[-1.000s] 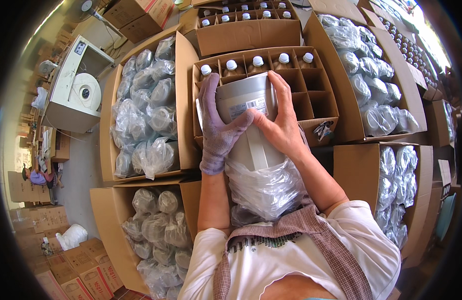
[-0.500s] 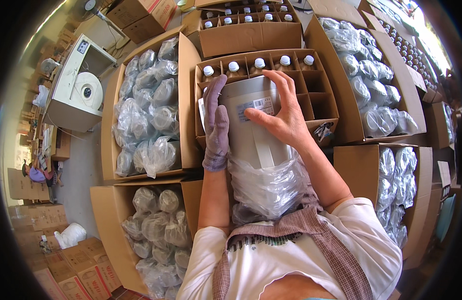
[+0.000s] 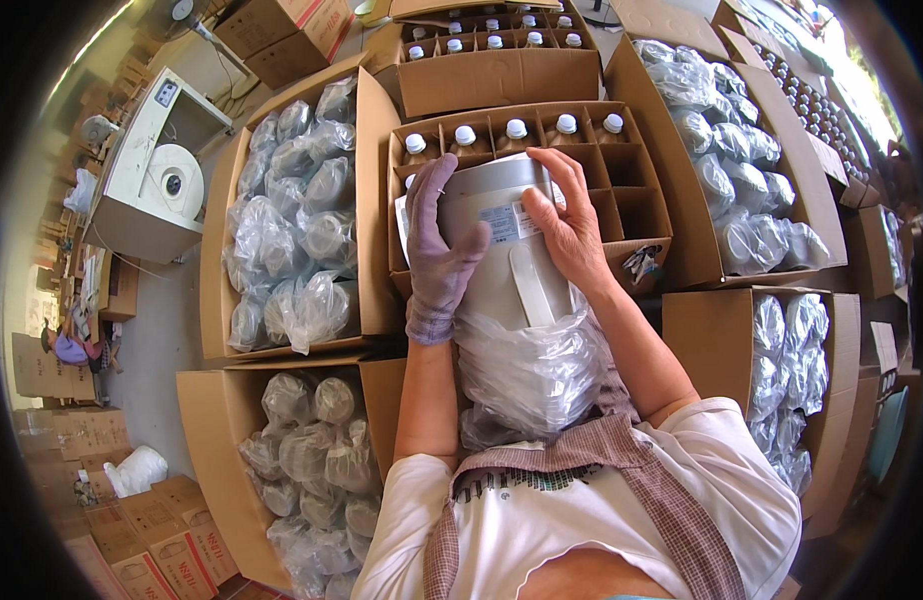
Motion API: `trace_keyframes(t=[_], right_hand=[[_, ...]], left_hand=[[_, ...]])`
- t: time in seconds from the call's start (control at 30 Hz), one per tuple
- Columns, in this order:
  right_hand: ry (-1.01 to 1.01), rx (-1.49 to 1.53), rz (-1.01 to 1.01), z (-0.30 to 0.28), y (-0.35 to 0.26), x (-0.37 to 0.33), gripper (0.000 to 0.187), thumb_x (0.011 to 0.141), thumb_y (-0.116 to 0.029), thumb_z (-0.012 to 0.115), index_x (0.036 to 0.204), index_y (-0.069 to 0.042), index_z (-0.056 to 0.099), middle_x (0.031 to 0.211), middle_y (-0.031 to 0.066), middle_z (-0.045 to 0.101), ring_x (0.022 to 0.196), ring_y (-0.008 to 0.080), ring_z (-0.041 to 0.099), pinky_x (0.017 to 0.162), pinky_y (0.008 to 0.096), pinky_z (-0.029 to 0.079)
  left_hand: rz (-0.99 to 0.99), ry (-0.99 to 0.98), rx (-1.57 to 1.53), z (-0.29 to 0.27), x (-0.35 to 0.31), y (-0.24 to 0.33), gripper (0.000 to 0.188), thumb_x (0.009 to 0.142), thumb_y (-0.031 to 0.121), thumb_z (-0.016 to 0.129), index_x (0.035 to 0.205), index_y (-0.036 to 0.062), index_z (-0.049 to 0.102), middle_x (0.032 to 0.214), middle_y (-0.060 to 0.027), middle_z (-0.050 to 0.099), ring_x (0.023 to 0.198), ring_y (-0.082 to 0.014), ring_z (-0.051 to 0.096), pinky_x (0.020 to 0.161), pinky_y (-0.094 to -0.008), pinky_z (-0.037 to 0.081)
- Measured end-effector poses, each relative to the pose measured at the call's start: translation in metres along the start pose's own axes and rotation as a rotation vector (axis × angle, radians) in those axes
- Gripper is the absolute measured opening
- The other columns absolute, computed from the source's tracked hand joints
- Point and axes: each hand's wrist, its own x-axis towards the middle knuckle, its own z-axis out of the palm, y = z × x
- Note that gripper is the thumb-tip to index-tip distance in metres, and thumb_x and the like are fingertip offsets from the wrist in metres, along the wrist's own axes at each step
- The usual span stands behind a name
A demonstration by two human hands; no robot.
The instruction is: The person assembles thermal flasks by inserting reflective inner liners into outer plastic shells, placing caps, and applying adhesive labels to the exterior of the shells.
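By the near edge of the divided carton (image 3: 622, 241), the right hand (image 3: 572, 225) grips the half-bagged grey container (image 3: 492, 272); the left hand (image 3: 444, 252) spreads wide alongside, contact unclear. Even pressure should keep the thin bag (image 3: 527, 370) unsnagged.

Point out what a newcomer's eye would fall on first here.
Probably the grey handled container at the centre, between the person's gloved left grip and bare right grip, with crumpled clear plastic around its near part. Next, perhaps, the divided carton just beyond it, with pale-capped bottles along its far row. Open cartons of plastic-wrapped items crowd both sides.
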Motion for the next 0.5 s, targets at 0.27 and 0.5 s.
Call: trace_keyframes(t=[0.27, 0.5], right_hand=[[0.058, 0.003, -0.022, 0.004, -0.008, -0.007, 0.042, 0.095, -0.018, 0.063, 0.136, -0.011, 0.056, 0.139, 0.0111, 0.045, 0.126, 0.0233, 0.051, 0.104, 0.0359, 0.043], [0.023, -0.062, -0.140, -0.007, -0.014, -0.016, 0.079, 0.075, -0.039, 0.086, 0.140, -0.012, 0.051, 0.142, 0.0128, 0.043, 0.132, 0.0316, 0.045, 0.109, 0.0426, 0.039]], left_hand=[[-0.044, 0.099, -0.031, 0.005, 0.008, 0.001, 0.045, 0.093, 0.022, 0.072, 0.131, 0.0015, 0.060, 0.125, -0.0094, 0.059, 0.114, -0.0211, 0.057, 0.101, -0.0341, 0.046], [-0.104, 0.120, -0.295, 0.008, 0.002, 0.013, 0.033, 0.096, 0.017, 0.067, 0.125, 0.0012, 0.062, 0.123, -0.0070, 0.058, 0.115, -0.0176, 0.054, 0.103, -0.0318, 0.042]])
